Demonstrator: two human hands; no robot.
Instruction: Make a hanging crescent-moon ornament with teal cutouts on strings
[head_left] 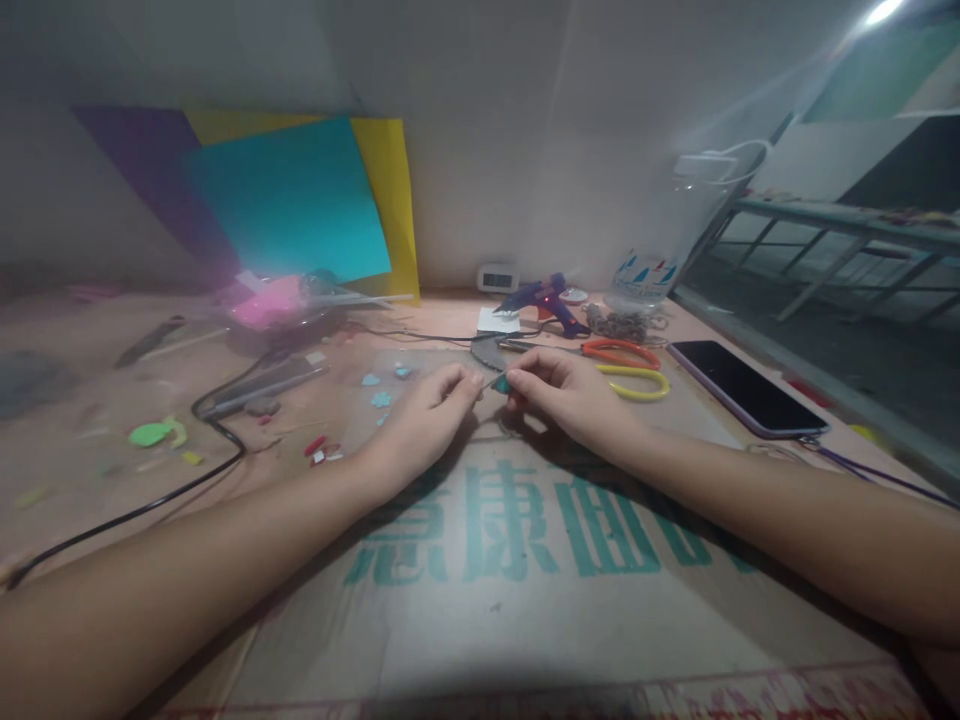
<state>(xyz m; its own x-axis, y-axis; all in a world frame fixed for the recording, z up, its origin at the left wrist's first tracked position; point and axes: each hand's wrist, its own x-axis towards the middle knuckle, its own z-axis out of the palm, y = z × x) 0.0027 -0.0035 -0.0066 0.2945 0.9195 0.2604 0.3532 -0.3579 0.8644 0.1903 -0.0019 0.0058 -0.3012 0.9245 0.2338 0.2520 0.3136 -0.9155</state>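
Note:
Both of my hands meet above the cardboard sheet (495, 540) printed with green characters. My right hand (562, 388) pinches a small teal piece (501, 383) between thumb and fingers. My left hand (439, 405) is closed in a pinch at the end of a thin strand (489, 383) that runs to the teal piece. Whether the strand is wire or thread I cannot tell. Left of my left hand lie small light-blue cutouts (381, 400), one flower-shaped. Behind my right hand are scissors (630, 378) with orange and yellow handles.
A purple glue gun (547, 298) with a red light lies behind my hands, beside a small digital display (498, 278). A phone (750, 388) is at right. Coloured sheets (300, 205) lean on the wall. A black cable (225, 440) crosses the scrap-strewn left side.

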